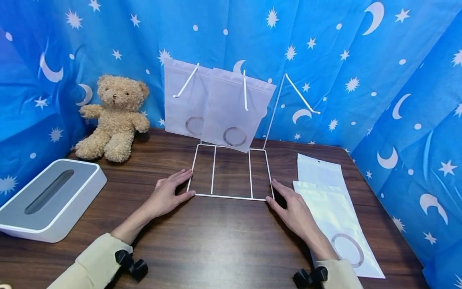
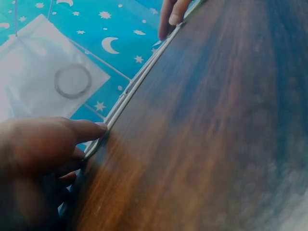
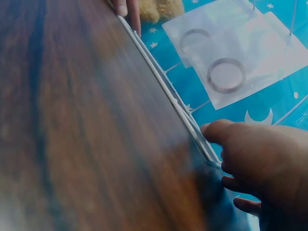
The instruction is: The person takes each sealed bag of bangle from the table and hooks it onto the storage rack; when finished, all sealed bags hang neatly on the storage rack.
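Observation:
A white wire display rack (image 1: 231,196) stands on the wooden table, its flat base toward me and three hooks rising at the back. My left hand (image 1: 167,194) touches the base's left side, thumb at the front left corner and fingers extended along the side wire. At the front right corner, my right hand (image 1: 294,208) touches the base likewise, thumb and fingers apart. White zip bags with grey rings hang from two hooks: a left bag (image 1: 182,100) and a middle bag (image 1: 231,108) overlapping it. The right hook (image 1: 301,94) carries no bag.
More white bags (image 1: 326,208) lie overlapped on the table beside my right forearm. A teddy bear (image 1: 119,116) sits at the back left. A grey-topped white tissue box (image 1: 50,196) stands at the left. Blue star-patterned curtain (image 1: 325,44) encloses the table's back and sides.

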Demonstrator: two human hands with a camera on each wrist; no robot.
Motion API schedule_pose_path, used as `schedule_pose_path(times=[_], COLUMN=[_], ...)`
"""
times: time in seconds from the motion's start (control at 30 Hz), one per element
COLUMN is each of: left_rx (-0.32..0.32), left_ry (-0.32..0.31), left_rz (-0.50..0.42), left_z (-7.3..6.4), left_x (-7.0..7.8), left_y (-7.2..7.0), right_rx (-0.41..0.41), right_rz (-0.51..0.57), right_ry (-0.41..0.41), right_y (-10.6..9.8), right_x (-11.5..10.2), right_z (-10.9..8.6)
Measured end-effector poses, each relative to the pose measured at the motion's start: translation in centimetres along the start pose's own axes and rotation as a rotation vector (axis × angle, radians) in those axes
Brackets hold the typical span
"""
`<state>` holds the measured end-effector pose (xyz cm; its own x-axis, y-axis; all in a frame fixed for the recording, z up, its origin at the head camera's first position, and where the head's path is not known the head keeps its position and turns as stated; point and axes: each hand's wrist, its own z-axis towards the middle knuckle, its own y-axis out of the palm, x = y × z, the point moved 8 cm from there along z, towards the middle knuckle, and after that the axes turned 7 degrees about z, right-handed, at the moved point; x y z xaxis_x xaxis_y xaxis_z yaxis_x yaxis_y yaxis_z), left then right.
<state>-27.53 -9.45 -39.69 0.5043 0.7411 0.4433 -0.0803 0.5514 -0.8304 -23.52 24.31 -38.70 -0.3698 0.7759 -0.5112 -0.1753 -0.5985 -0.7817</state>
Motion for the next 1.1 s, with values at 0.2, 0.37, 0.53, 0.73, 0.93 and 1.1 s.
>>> schedule_pose_path(times=[0.2, 0.37, 0.53, 0.73, 0.93, 1.1], left_rx=[0.008, -0.001, 0.004, 0.011, 0.005, 0.001], left_ry=[-0.001, 0.001, 0.001, -0.001, -0.004, -0.004], left_rz=[-0.007, -0.007, -0.004, -0.005, -0.009, 0.001], left_z=[0.0, 0.1, 0.0, -0.1, -0.1, -0.1], left_x=[0.1, 0.3, 0.2, 0.1, 0.1, 0.2], left_y=[0.0, 0.2, 0.1, 0.0, 0.0, 0.0], right_rx=[0.086, 0.199, 0.009, -0.229, -0.196, -0.15], right_rz=[-0.02, -0.085, -0.173, -0.179, -0.246, -0.255], right_ry=[0.063, 0.175, 0.429, 0.736, 0.786, 0.789], right_y=[-3.4, -7.7, -9.3, -9.3, -9.7, -9.9], right_x=[0.6, 3.1, 7.0, 10.3, 10.6, 10.7], right_z=[-0.5, -2.2, -3.9, -5.7, -6.1, -6.1])
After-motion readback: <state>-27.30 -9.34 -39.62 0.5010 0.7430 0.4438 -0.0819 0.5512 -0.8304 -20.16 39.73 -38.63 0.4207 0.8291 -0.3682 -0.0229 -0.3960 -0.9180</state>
